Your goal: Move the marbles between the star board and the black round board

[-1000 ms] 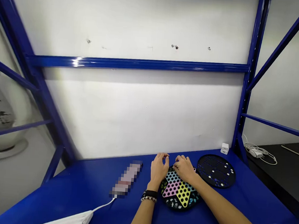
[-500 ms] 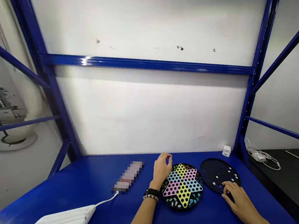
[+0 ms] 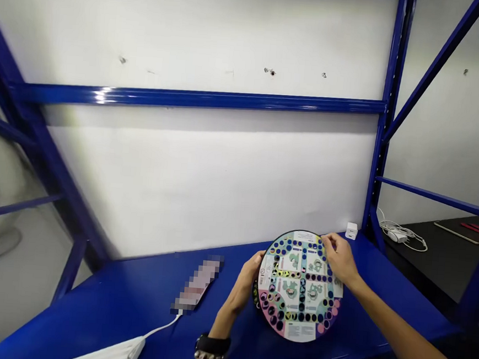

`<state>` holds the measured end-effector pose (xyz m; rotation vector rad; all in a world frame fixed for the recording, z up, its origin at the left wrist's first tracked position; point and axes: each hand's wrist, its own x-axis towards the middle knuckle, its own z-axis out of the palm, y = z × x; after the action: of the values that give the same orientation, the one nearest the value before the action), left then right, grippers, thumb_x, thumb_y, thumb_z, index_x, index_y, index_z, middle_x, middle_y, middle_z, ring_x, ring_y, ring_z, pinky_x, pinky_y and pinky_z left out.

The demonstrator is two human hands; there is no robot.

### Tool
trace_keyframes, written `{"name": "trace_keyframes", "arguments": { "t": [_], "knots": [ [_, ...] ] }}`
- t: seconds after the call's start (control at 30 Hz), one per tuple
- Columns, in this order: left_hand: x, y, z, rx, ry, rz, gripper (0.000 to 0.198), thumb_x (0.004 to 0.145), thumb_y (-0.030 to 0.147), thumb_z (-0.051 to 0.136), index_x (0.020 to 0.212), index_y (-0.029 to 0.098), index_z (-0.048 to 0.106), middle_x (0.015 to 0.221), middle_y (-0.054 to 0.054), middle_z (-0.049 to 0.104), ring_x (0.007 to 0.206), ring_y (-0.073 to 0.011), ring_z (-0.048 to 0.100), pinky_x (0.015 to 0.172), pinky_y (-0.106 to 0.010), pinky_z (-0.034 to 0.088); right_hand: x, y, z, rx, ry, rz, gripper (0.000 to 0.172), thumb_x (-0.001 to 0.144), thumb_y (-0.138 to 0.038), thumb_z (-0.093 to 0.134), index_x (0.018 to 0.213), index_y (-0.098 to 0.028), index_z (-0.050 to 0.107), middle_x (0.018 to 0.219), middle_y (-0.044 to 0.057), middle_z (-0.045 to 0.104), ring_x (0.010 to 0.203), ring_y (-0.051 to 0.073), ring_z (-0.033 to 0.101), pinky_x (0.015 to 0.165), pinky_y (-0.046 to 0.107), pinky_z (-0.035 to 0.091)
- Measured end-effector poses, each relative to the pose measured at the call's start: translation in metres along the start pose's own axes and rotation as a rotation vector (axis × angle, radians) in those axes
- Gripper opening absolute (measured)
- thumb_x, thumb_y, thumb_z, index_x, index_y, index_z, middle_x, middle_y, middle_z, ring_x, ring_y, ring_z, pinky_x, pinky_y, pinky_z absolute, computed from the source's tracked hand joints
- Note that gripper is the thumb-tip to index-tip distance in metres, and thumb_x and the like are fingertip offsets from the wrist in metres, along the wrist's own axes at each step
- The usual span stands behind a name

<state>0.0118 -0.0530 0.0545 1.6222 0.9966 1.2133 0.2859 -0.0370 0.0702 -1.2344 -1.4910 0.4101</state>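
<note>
A round lid point(image 3: 303, 295), with a colourful printed track and rings of holes on its face, covers the round Chinese checkers board. Only a sliver of that board point(image 3: 255, 298) shows at the left, with the rest hidden underneath. My right hand point(image 3: 340, 257) pinches the lid's upper right rim between thumb and fingers. At the left rim, my left hand point(image 3: 243, 284) is curled round the edge; its fingertips are partly hidden behind the disc. A black band and a beaded bracelet point(image 3: 209, 357) circle my left wrist.
Left of the boards lies a blurred phone point(image 3: 198, 286) on a white cable, which runs to a white device point(image 3: 105, 354). A white charger plug point(image 3: 351, 230) stands at the back right. Blue frame posts point(image 3: 375, 173) rise at the sides, with a white wall behind.
The black round lid has left the table at the right. It is now over the star board with its printed face showing. Both hands have moved to its rim, and the view has shifted right.
</note>
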Motion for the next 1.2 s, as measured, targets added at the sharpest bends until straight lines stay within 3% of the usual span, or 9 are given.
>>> {"name": "trace_keyframes", "arguments": {
  "t": [0.13, 0.23, 0.33, 0.5, 0.6, 0.67, 0.73, 0.83, 1.2],
  "knots": [
    [-0.009, -0.020, -0.015, 0.205, 0.192, -0.111, 0.055, 0.087, 0.060, 0.041, 0.105, 0.015, 0.067, 0.088, -0.006, 0.070, 0.062, -0.0161, 0.058, 0.061, -0.029, 0.048, 0.010, 0.043, 0.056, -0.149, -0.159, 0.148, 0.037, 0.090, -0.041, 0.044, 0.064, -0.018, 0.056, 0.062, 0.002, 0.061, 0.060, 0.015, 0.053, 0.058, 0.026, 0.036],
    [-0.004, -0.043, -0.024, 0.502, 0.166, -0.199, 0.044, 0.081, 0.055, 0.052, 0.098, 0.018, 0.069, 0.094, -0.006, 0.070, 0.071, -0.0190, 0.061, 0.069, -0.031, 0.049, 0.012, 0.064, 0.081, -0.379, -0.233, 0.176, 0.027, 0.090, -0.031, 0.043, 0.075, -0.017, 0.062, 0.082, 0.007, 0.066, 0.078, 0.018, 0.058, 0.069, 0.026, 0.040],
    [-0.003, -0.058, -0.026, 0.748, 0.163, -0.243, 0.037, 0.080, 0.046, 0.055, 0.106, 0.022, 0.067, 0.104, -0.006, 0.069, 0.084, -0.0221, 0.064, 0.076, -0.034, 0.049, 0.007, 0.064, 0.090, -0.505, -0.334, 0.132, 0.021, 0.089, -0.027, 0.045, 0.090, -0.018, 0.065, 0.103, 0.010, 0.064, 0.098, 0.020, 0.057, 0.080, 0.028, 0.041],
    [-0.021, -0.064, -0.020, 0.891, 0.031, -0.147, 0.040, 0.088, 0.036, 0.043, 0.123, 0.024, 0.060, 0.119, -0.008, 0.065, 0.094, -0.0223, 0.065, 0.082, -0.035, 0.051, -0.022, 0.046, 0.072, -0.477, -0.580, 0.052, 0.041, 0.090, -0.044, 0.047, 0.121, -0.020, 0.060, 0.130, 0.011, 0.056, 0.117, 0.025, 0.051, 0.097, 0.036, 0.038],
    [-0.040, -0.067, -0.012, 1.036, 0.001, -0.076, 0.046, 0.092, 0.034, 0.037, 0.135, 0.026, 0.052, 0.134, -0.009, 0.058, 0.117, -0.0259, 0.057, 0.095, -0.040, 0.046, -0.049, 0.039, 0.050, -0.514, -0.727, -0.001, 0.066, 0.090, -0.058, 0.041, 0.145, -0.021, 0.041, 0.156, 0.012, 0.030, 0.138, 0.032, 0.030, 0.109, 0.047, 0.027],
    [-0.051, -0.069, -0.005, 1.106, -0.005, -0.058, 0.050, 0.094, 0.036, 0.033, 0.141, 0.026, 0.045, 0.144, -0.009, 0.050, 0.128, -0.0274, 0.050, 0.104, -0.045, 0.040, -0.066, 0.037, 0.038, -0.535, -0.788, -0.022, 0.075, 0.091, -0.063, 0.034, 0.152, -0.021, 0.029, 0.162, 0.010, 0.014, 0.146, 0.033, 0.014, 0.113, 0.049, 0.018],
    [-0.058, -0.069, 0.001, 1.115, -0.048, -0.068, 0.055, 0.095, 0.043, 0.033, 0.146, 0.025, 0.039, 0.150, -0.009, 0.043, 0.134, -0.0285, 0.044, 0.110, -0.050, 0.033, -0.078, 0.036, 0.030, -0.551, -0.797, -0.028, 0.077, 0.092, -0.065, 0.030, 0.155, -0.021, 0.023, 0.163, 0.007, 0.010, 0.148, 0.032, 0.006, 0.116, 0.048, 0.012],
    [-0.061, -0.067, 0.005, 1.099, -0.076, -0.072, 0.062, 0.094, 0.051, 0.038, 0.149, 0.024, 0.035, 0.152, -0.010, 0.040, 0.138, -0.0292, 0.039, 0.114, -0.051, 0.028, -0.084, 0.035, 0.026, -0.568, -0.768, -0.019, 0.077, 0.090, -0.066, 0.031, 0.154, -0.023, 0.025, 0.162, 0.004, 0.013, 0.148, 0.031, 0.007, 0.116, 0.046, 0.013],
    [-0.059, -0.060, 0.008, 0.999, -0.022, -0.083, 0.059, 0.092, 0.052, 0.043, 0.144, 0.024, 0.043, 0.147, -0.008, 0.047, 0.135, -0.0280, 0.042, 0.113, -0.045, 0.030, -0.078, 0.032, 0.021, -0.575, -0.733, 0.004, 0.077, 0.089, -0.067, 0.035, 0.152, -0.023, 0.032, 0.161, 0.003, 0.019, 0.145, 0.031, 0.019, 0.115, 0.045, 0.016]
  ]
}}
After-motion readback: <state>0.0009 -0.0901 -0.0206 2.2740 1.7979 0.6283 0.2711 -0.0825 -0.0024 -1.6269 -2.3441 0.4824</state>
